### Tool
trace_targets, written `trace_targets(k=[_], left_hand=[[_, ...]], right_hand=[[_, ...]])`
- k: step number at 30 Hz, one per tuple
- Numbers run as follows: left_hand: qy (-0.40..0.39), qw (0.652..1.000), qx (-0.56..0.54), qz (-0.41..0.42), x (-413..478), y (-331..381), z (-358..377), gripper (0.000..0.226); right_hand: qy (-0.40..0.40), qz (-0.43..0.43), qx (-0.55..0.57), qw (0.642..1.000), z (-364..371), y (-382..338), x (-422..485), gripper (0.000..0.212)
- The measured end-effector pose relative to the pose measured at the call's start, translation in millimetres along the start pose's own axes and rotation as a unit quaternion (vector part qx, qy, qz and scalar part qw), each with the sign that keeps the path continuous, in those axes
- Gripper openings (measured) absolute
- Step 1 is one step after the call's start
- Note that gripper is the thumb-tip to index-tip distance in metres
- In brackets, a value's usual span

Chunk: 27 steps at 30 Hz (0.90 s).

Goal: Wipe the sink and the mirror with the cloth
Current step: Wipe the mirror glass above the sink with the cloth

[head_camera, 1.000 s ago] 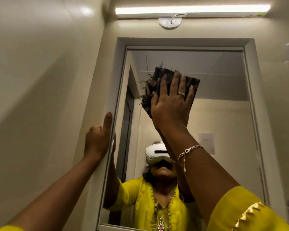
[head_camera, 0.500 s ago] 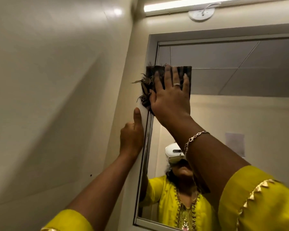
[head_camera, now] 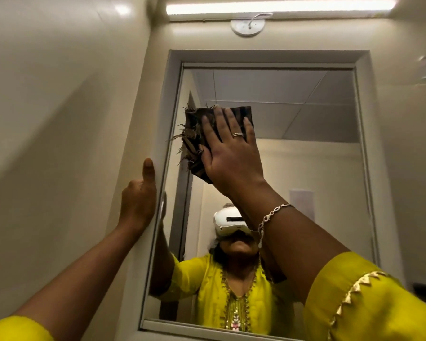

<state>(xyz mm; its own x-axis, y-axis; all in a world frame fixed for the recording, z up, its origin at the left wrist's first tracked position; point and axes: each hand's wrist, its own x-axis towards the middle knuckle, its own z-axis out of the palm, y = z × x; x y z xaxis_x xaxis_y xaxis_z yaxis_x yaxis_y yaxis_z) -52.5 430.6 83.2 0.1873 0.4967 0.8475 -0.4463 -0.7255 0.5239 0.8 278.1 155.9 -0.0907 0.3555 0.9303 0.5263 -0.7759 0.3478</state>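
A tall mirror [head_camera: 325, 148] in a pale grey frame hangs on the cream wall in front of me. A dark brown frayed cloth [head_camera: 194, 134] lies flat against the upper left of the glass. My right hand [head_camera: 231, 153] presses on it with fingers spread. My left hand [head_camera: 139, 200] rests on the mirror's left frame edge, thumb pointing up, holding nothing. The sink is out of view.
A lit tube light [head_camera: 280, 7] and a round white fitting [head_camera: 247, 27] sit above the mirror. A cream side wall [head_camera: 59, 143] stands close on the left. The glass reflects a person in yellow wearing a white headset.
My right hand and the cloth have slid right and a little down from the mirror's top left corner. The view has swung back right. My left hand stays on the frame.
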Motion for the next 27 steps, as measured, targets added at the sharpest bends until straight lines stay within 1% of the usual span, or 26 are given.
trace_targets(k=[4,8,11,14,17,20,24,27], left_hand=[[0.011,0.999,0.038,-0.009,-1.9,4.5,0.6,0.066],[0.029,0.998,0.058,-0.015,-1.1,6.5,-1.4,0.069],[0.044,0.995,0.084,-0.031,2.3,2.7,-1.4,0.084],[0.040,0.993,0.102,-0.035,10.8,-11.2,1.3,0.098],[0.037,0.992,0.110,-0.047,21.4,-27.5,5.2,0.110],[0.044,0.991,0.106,-0.068,26.7,-35.8,7.2,0.110],[0.042,0.990,0.114,-0.068,28.1,-39.3,7.6,0.110],[0.036,0.991,0.101,-0.076,20.8,-29.8,4.8,0.110]], right_hand=[[0.014,0.016,0.004,1.000,-4.4,30.9,-13.6,0.058],[0.022,0.030,-0.004,0.999,-10.4,61.5,-27.6,0.058],[0.027,0.046,-0.014,0.998,-15.8,84.2,-36.9,0.057],[0.026,0.061,-0.023,0.997,-21.0,104.0,-46.0,0.058],[0.029,0.069,-0.025,0.997,-26.3,122.9,-52.5,0.063],[0.026,0.079,-0.037,0.996,-31.4,138.5,-56.5,0.066],[0.036,0.096,-0.037,0.994,-34.1,147.0,-57.4,0.066],[0.050,0.134,-0.038,0.989,-30.0,145.4,-59.2,0.059]])
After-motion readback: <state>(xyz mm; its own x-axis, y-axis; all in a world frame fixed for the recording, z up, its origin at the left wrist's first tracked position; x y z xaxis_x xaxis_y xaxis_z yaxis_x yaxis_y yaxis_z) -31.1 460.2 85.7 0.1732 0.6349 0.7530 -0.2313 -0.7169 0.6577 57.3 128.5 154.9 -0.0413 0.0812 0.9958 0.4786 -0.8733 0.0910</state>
